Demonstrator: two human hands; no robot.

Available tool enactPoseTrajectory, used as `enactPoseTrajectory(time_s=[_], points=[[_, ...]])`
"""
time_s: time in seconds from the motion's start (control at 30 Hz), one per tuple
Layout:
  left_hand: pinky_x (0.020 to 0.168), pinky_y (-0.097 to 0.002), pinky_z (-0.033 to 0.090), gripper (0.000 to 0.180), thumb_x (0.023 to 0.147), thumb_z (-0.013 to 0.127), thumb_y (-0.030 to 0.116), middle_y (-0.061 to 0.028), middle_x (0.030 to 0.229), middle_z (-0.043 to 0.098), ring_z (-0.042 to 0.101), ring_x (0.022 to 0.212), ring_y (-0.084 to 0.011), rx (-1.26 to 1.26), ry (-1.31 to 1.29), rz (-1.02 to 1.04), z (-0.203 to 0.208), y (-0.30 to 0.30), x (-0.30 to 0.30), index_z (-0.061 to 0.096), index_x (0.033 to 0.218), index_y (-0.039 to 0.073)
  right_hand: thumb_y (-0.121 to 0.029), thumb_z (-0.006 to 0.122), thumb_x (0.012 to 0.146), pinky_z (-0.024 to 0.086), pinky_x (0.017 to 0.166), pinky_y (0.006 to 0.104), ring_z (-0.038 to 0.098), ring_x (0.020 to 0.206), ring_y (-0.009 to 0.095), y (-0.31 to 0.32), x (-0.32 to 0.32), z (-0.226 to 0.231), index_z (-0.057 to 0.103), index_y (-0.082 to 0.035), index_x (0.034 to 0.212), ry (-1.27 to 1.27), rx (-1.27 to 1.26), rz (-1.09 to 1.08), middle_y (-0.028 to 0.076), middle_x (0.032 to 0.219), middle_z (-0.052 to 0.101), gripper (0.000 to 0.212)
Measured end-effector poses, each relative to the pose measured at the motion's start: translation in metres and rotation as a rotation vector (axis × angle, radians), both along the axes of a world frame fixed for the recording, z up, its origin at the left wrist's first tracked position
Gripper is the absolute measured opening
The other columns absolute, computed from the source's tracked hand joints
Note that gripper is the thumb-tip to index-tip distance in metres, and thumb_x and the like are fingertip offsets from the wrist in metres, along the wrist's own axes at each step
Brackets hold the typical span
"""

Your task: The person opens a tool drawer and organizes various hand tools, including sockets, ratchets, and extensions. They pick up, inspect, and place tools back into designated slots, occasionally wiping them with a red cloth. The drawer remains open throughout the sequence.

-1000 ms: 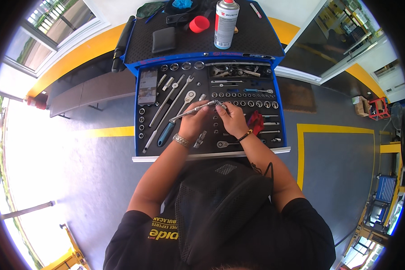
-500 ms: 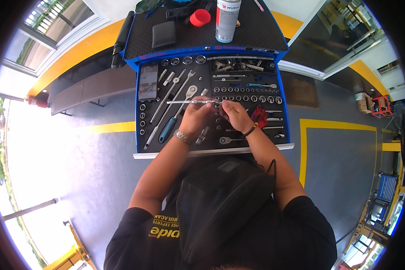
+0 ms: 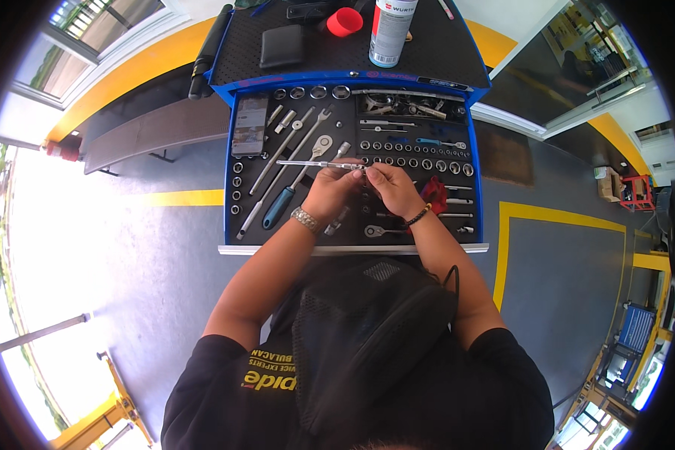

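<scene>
Above the open tool drawer, my left hand (image 3: pixel 333 193) is closed round a slim chrome extension bar (image 3: pixel 300 163), which lies nearly level and sticks out to the left. My right hand (image 3: pixel 394 192) pinches the bar's right end, thumb and fingers close to those of my left. The fingers partly hide that end, so I cannot make out what is joined there. Beneath my hands, the drawer's dark foam insert holds a blue-handled ratchet (image 3: pixel 279 208), a small ratchet (image 3: pixel 375 231), and several sockets (image 3: pixel 414 163). Beside my right wrist lies a red cloth (image 3: pixel 435 196).
A phone (image 3: pixel 248 135) lies in the drawer's left side. On the blue cabinet's top stand a spray can (image 3: pixel 391 34), a red cup-like piece (image 3: pixel 344 22) and a black wallet-like case (image 3: pixel 282 46). The drawer's silver front edge (image 3: pixel 352 250) crosses below my forearms. A bench (image 3: pixel 157 142) stands left.
The view has shifted slightly. Both hands keep hold of the extension bar, which has tilted a little, its left end now slightly higher.
</scene>
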State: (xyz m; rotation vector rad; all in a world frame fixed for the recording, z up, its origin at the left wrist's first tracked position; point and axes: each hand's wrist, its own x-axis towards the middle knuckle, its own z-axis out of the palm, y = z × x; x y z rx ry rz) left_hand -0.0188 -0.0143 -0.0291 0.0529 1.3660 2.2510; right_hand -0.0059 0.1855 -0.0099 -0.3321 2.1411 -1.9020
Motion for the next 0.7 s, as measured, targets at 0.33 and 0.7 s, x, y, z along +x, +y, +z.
enactPoseTrajectory(time_s=[0.33,0.7], points=[[0.091,-0.0311,0.054,0.023,0.101,0.063,0.006,-0.0086,0.112,0.069,0.065,0.101,-0.0164,0.091,-0.077,0.049,0.003,0.001,0.000,0.060,0.123,0.005,-0.030,0.055,0.106,0.045,0.074,0.0257,0.055,0.081,0.007,-0.004,0.001,0.004,0.064,-0.004,0.099,-0.052,-0.093,-0.072,-0.001,0.088,0.063,0.028],[0.083,-0.0321,0.053,0.015,0.101,0.063,0.007,-0.0093,0.114,0.071,0.070,0.098,-0.0190,0.087,-0.021,0.155,0.008,0.003,-0.001,0.061,0.115,0.007,-0.018,0.066,0.099,0.049,0.079,0.0255,0.060,0.086,0.009,0.017,0.010,0.012,0.062,-0.004,0.114,0.166,-0.076,-0.398,0.003,0.097,0.064,0.021]])
